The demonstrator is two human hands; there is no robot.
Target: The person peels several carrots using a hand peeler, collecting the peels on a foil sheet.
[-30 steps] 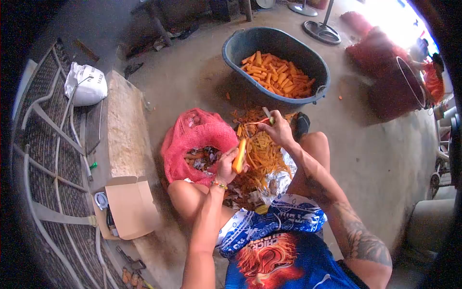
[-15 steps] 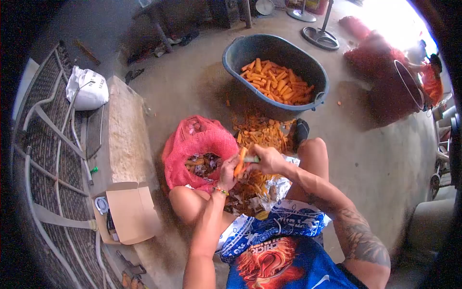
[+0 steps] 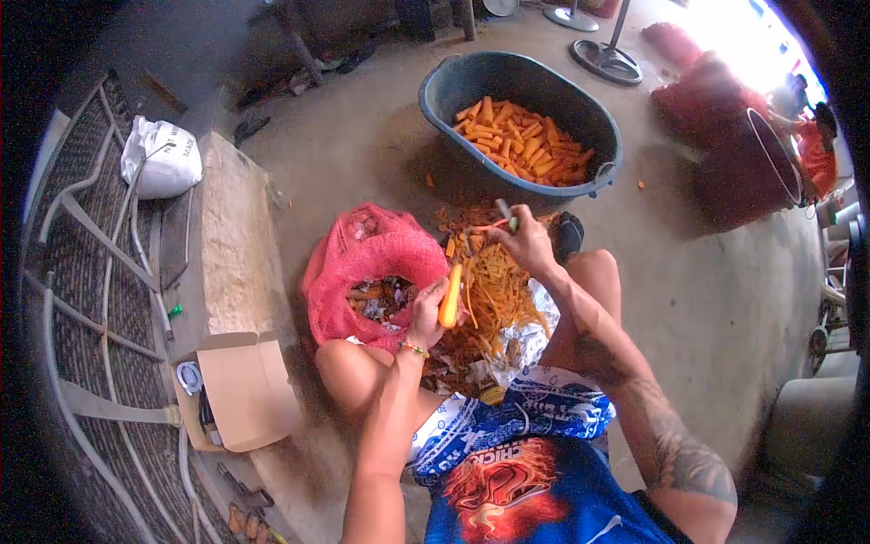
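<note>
White sack (image 3: 161,156), open cardboard box (image 3: 245,388) (both left)

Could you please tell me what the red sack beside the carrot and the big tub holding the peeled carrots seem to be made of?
Red sack: open plastic mesh, seemingly; its contents show through the weave. Tub: probably moulded plastic, matte dark blue-grey, with a smooth rolled rim.

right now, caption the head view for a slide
Left hand holds a carrot; right hand lifts a peeler over peelings.
</note>
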